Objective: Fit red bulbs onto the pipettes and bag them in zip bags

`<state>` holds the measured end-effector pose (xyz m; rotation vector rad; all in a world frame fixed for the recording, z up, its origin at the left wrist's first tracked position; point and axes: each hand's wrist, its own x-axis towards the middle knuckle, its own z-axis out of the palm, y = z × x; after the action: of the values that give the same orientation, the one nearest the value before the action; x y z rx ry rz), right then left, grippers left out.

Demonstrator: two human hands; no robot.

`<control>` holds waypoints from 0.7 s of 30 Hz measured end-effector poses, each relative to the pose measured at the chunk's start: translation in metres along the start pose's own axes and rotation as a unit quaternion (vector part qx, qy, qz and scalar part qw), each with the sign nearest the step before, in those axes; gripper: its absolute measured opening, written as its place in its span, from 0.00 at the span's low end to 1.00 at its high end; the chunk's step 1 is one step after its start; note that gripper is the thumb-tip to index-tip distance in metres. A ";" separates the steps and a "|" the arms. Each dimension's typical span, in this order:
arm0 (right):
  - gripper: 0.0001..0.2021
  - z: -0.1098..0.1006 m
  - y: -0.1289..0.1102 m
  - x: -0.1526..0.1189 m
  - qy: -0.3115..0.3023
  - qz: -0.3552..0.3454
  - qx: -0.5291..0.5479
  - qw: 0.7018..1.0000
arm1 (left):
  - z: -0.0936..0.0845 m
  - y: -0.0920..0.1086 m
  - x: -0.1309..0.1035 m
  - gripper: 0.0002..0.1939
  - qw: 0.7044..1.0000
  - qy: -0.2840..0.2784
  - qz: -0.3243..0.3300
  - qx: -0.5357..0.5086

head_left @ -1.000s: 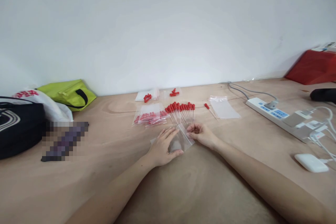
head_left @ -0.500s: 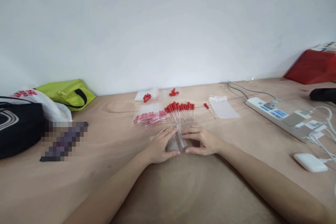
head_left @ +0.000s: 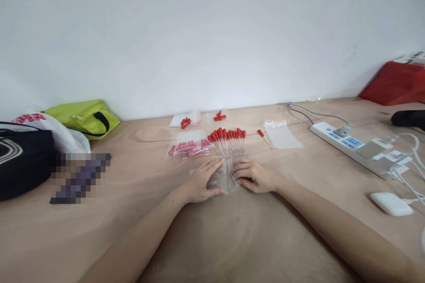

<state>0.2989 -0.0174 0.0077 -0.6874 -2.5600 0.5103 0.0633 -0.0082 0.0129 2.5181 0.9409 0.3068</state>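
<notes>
A clear zip bag (head_left: 223,179) lies flat on the table between my hands. My left hand (head_left: 203,183) rests on its left part, fingers stretched out and thumb apart. At the bag's right end my right hand (head_left: 255,175) has its fingers curled in, with thumb and fingertips closed on the bag's edge. Just beyond my hands, several slim droppers with red bulbs (head_left: 229,136) lie fanned side by side, bulbs pointing away. One single dropper (head_left: 261,133) lies apart, its thin tip over the edge of a stack of flat clear bags (head_left: 283,136).
Filled clear bags with red-bulbed droppers (head_left: 189,146) are piled left of the fan. Loose red bulbs (head_left: 185,122) lie on bags near the wall. A power strip (head_left: 348,143) with cables and a white case (head_left: 391,204) are at right; a green bag (head_left: 83,117) and black bag (head_left: 28,163) at left.
My right hand's fingers have curled in at the bag's right edge, and the bag's raised fold now lies flatter. My left hand stays nearly in place.
</notes>
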 end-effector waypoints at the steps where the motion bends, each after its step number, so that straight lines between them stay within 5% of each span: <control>1: 0.12 -0.001 0.000 0.000 -0.004 0.001 -0.022 1.000 | 0.000 0.000 0.000 0.41 1.000 0.001 0.000 -0.002; 5: 0.22 0.000 -0.002 0.000 -0.026 0.000 -0.089 0.996 | 0.000 0.000 0.000 0.40 1.000 0.007 0.013 -0.009; 10: 0.18 0.004 -0.004 0.001 0.001 0.001 -0.107 0.994 | 0.000 0.000 0.000 0.40 1.000 0.012 0.010 -0.013; 15: 0.14 0.006 -0.007 0.002 0.017 -0.024 -0.031 0.999 | -0.001 0.001 0.000 0.40 1.000 0.014 0.012 -0.020; 21: 0.23 0.006 -0.004 0.000 -0.020 0.000 0.006 1.000 | -0.002 0.001 0.000 0.39 1.000 0.016 0.003 -0.025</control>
<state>0.2940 -0.0217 0.0042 -0.6792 -2.5923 0.5443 0.0634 -0.0083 0.0153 2.4778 0.9255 0.3702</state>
